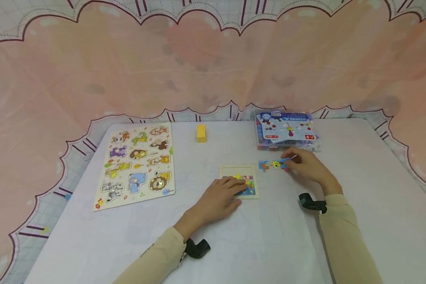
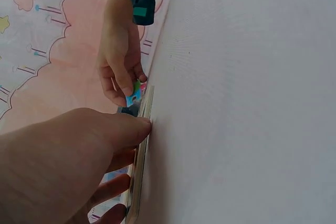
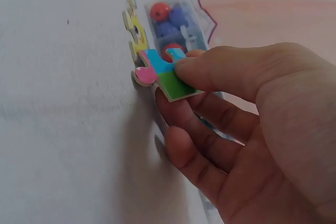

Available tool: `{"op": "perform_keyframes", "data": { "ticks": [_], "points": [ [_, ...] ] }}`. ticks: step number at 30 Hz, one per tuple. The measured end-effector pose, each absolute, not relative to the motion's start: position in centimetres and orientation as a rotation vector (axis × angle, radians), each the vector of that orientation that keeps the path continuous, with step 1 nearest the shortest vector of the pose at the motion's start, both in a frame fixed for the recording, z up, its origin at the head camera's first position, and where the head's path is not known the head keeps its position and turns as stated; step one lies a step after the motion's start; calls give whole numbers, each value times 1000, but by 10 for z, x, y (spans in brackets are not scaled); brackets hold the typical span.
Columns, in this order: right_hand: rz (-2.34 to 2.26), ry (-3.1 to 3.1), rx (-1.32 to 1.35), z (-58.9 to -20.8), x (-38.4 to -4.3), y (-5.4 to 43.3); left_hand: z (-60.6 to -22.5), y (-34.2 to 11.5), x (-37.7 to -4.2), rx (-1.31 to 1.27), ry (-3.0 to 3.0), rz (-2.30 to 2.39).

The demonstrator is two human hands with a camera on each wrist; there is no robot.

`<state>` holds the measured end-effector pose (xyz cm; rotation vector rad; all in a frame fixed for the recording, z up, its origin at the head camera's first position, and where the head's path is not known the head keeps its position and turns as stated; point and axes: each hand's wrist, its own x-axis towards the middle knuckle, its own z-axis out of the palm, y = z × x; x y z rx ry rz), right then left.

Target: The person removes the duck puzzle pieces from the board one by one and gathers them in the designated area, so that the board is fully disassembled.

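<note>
My left hand (image 1: 218,199) lies over a small wooden jigsaw tray (image 1: 257,191), its fingers stretched across the colourful pieces inside. In the left wrist view the thumb is at the edge of the tray (image 2: 139,182). To the right of the tray, my right hand (image 1: 307,167) pinches a jigsaw piece (image 3: 171,85) between thumb and fingers. That piece is blue, green and pink, tilted close over the table. Loose by it on the table are a yellow-and-blue jigsaw piece (image 1: 275,165) and an orange-and-blue one (image 1: 264,165). My left fingers hide part of the tray's picture.
A clear plastic box (image 1: 287,132) of coloured beads with a printed sheet stands behind my right hand. A yellow block (image 1: 201,134) is at the back middle. On the left lies a large animal peg board (image 1: 103,193). A white cloth covers the table (image 1: 269,244).
</note>
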<state>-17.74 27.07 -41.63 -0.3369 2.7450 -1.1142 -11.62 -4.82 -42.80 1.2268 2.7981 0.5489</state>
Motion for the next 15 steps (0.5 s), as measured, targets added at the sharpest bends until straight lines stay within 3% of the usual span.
{"op": "perform_keyframes", "data": {
  "ticks": [15],
  "points": [
    [-1018, 2784, -249, -419, -174, 290, -431, -49, -118, 1229, 2798, 564]
  ]
}}
